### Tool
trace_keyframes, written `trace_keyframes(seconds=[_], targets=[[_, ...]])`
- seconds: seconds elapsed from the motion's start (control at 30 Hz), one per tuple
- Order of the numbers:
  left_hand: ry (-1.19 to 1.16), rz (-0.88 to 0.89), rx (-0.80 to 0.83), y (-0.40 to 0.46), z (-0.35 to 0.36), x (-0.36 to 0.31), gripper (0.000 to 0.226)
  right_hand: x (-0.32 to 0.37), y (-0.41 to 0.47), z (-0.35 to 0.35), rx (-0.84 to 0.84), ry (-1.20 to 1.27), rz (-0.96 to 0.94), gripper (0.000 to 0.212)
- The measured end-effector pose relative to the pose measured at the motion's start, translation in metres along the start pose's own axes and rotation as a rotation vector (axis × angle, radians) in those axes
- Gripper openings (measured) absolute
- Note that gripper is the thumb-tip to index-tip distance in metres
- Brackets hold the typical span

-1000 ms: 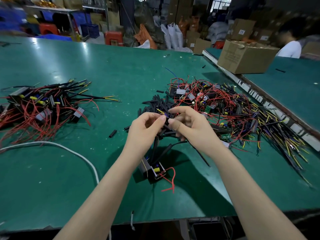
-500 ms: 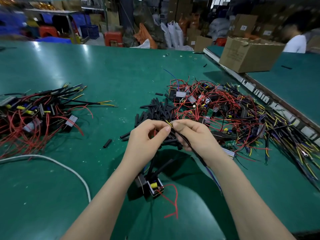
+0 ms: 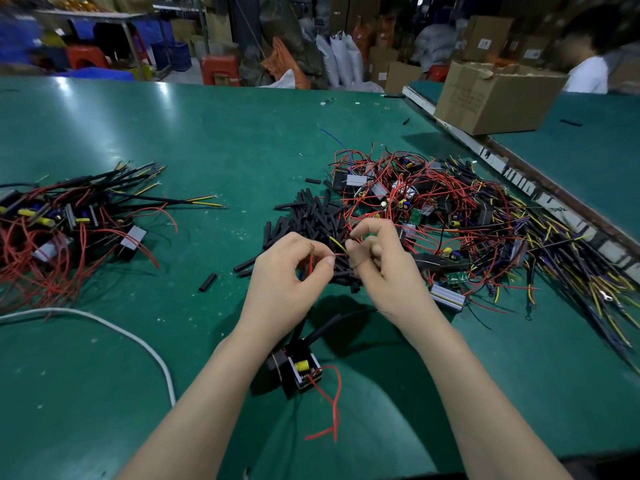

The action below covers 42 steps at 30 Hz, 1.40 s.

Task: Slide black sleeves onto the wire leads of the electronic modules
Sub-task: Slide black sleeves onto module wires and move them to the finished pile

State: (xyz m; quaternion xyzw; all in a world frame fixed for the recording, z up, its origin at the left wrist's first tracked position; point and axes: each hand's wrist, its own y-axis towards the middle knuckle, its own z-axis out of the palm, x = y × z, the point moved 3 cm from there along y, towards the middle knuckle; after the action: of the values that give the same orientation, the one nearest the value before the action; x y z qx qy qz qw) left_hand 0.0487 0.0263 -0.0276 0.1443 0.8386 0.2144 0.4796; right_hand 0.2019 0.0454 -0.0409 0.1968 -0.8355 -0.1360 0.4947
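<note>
The left hand [image 3: 282, 271] pinched a thin lead between thumb and forefinger, and the right hand [image 3: 381, 261] pinched the yellow wire tip [image 3: 337, 244] just beside it, fingers curled. Whether a sleeve already sat on that lead could not be told. Below the wrists hung the small black module with a yellow capacitor [image 3: 299, 370], two sleeved leads rising from it and a loose red wire [image 3: 330, 407] trailing down. The pile of short black sleeves [image 3: 308, 220] lay just beyond the hands on the green table [image 3: 207, 133]. Doing the step well probably meant keeping the lead straight and taut, then feeding the sleeve on squarely so strands would not splay.
</note>
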Motion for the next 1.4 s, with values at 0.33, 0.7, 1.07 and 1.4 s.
trace_keyframes(seconds=[0.33, 0.7, 1.07, 1.4], targets=[[0.028, -0.082, 0.01, -0.001, -0.002, 0.004, 0.006, 0.006, -0.003, -0.006, 0.091, -0.175, -0.198, 0.032], [0.159, 0.024, -0.01, -0.004, -0.002, -0.001, 0.011, 0.009, -0.005, -0.002, 0.091, -0.308, -0.18, 0.017], [-0.099, -0.294, 0.172, -0.013, -0.008, 0.008, 0.029, 0.009, -0.004, -0.005, -0.131, -0.221, -0.135, 0.016], [0.068, -0.126, 0.507, -0.017, -0.002, 0.009, 0.028, 0.013, -0.009, 0.005, 0.036, -0.182, -0.112, 0.02]])
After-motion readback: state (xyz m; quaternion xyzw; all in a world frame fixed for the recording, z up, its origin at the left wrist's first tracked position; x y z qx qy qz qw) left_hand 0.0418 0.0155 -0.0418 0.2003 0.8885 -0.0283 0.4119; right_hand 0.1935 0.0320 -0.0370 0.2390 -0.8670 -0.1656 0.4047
